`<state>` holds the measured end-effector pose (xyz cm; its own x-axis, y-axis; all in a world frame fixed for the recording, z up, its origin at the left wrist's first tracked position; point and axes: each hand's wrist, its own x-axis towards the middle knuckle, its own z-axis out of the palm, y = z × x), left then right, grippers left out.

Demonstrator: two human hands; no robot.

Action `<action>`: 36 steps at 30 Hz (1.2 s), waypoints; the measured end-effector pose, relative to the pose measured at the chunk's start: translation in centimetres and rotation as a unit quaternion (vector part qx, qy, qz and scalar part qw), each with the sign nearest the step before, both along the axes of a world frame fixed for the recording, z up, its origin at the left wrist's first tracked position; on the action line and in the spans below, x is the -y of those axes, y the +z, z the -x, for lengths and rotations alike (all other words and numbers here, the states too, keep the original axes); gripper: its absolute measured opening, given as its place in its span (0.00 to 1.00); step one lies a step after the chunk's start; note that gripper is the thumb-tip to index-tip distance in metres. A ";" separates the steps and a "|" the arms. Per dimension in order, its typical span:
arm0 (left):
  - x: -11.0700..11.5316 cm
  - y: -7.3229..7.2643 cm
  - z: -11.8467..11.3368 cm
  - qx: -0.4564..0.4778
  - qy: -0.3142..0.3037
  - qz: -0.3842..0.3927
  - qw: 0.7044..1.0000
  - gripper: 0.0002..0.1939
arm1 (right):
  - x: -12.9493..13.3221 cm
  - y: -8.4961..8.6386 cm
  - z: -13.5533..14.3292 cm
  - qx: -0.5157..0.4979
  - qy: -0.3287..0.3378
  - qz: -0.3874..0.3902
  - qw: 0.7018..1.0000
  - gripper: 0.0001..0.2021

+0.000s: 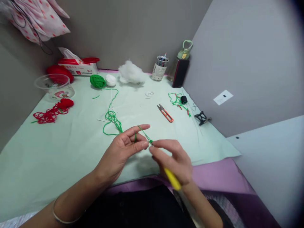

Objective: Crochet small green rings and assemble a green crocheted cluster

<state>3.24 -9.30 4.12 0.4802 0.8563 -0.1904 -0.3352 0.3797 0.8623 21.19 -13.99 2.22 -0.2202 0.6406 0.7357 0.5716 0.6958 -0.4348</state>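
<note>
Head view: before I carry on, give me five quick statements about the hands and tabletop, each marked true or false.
1. The left hand has green yarn over its index finger. True.
2. The right hand holds the snips. False: the snips lie on the tablecloth; that hand holds a yellow-handled tool.
3. The green ball sits beside the white ball. True.
4. The phone lies flat. False: the phone stands on end.

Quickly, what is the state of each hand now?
Left hand: pinching green yarn, forefinger extended.
Right hand: closed, holding yellow tool.
</note>
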 end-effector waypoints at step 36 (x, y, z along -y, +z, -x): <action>0.3 0.2 -0.1 0.035 -0.031 0.037 0.998 0.21 | 0.5 -0.4 0.1 0.084 -0.038 -0.074 0.993 0.23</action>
<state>3.32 -9.58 4.30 0.5463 0.8090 -0.2169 -0.3667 0.4639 0.8064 21.11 -14.46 1.85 -0.3029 0.5479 0.7798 0.6808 0.6969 -0.2252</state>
